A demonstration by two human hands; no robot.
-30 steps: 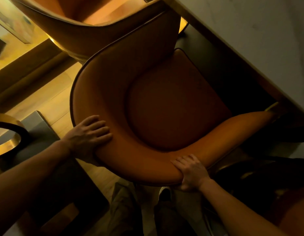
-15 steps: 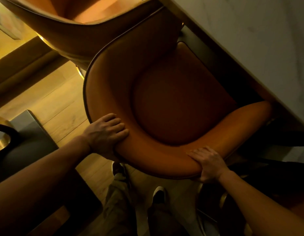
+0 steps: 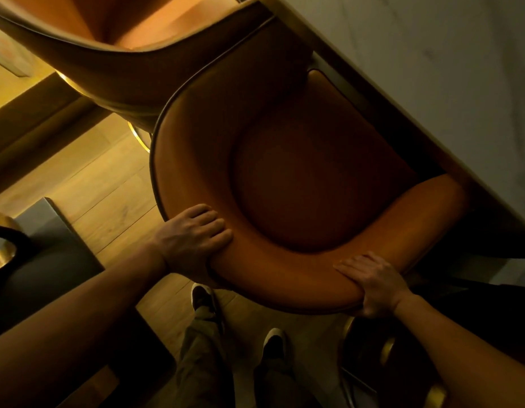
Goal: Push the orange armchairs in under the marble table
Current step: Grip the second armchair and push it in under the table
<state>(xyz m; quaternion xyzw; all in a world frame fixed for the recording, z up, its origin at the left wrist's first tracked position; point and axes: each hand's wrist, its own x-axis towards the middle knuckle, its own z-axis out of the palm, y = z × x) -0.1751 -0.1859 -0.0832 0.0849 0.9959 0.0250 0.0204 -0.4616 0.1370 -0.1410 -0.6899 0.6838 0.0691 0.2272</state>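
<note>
Since a second ago the orange armchair [image 3: 299,184] has slid ahead of my hands, its seat front and far arm now at the marble surface [image 3: 432,69] edge. My left hand [image 3: 193,240] and right hand [image 3: 373,284] wrap the curved backrest, fingers over the top, arms stretched forward. A second armchair [image 3: 122,39] sits beyond my left hand.

The near orange armchair [image 3: 299,187] sits with its front tucked beneath the edge of the marble desk [image 3: 432,69], no gap showing on that side. On its far left a second armchair [image 3: 131,54] presses close, apparently touching. Open wooden floor [image 3: 102,184] lies to the left, bounded by a dark low block [image 3: 49,245]. Near the backrest, only the person's shoes [image 3: 202,298] occupy the floor
</note>
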